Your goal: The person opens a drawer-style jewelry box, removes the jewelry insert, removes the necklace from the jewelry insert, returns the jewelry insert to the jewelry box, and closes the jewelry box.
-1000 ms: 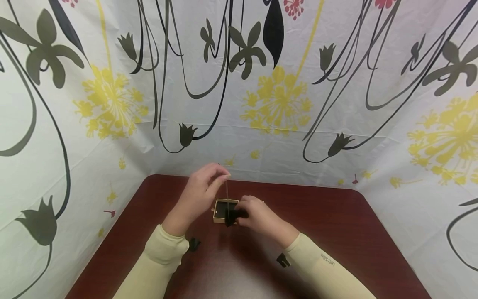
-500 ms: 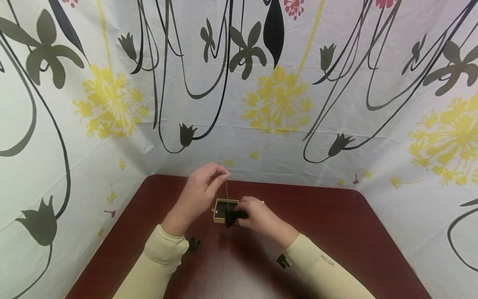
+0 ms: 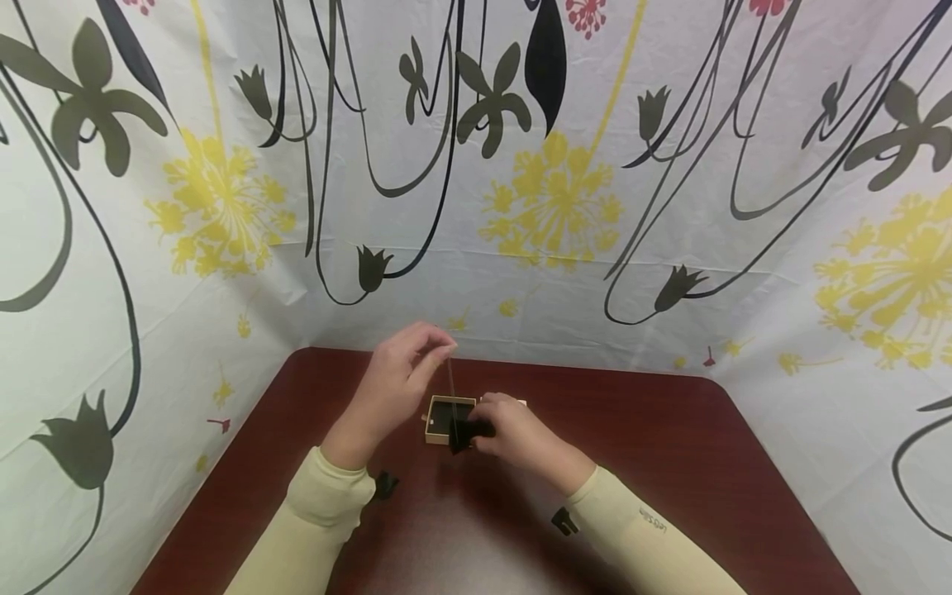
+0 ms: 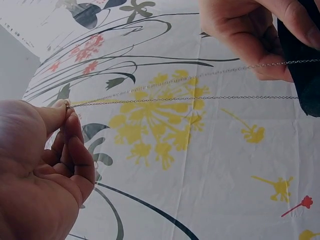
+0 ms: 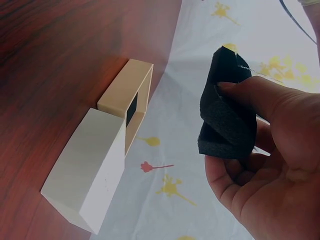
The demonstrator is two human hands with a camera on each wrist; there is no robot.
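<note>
My left hand [image 3: 394, 384] pinches one end of a thin silver necklace chain [image 4: 190, 98] between thumb and fingertips, raised above the table. Two strands of it stretch taut to a black foam insert [image 5: 227, 107], which my right hand [image 3: 516, 430] grips. In the right wrist view the foam is bent, with the thumb pressed on one face and fingers curled behind. A small tan box tray [image 3: 429, 438] lies open on the table just behind the foam, its inside dark. Next to it is a white box [image 5: 85, 167], mostly hidden behind my right hand in the head view.
Two small black pieces lie on the dark red table [image 3: 654, 463]: one black piece [image 3: 386, 485] beside the left cuff, another black clip-like piece [image 3: 564, 521] by the right sleeve. A flower-printed white curtain [image 3: 416, 223] surrounds the table's back and sides.
Hardly anything moves. The right hand and the foam sink very slightly, and the left fingertips shift a touch left, with the chain still stretched between them.
</note>
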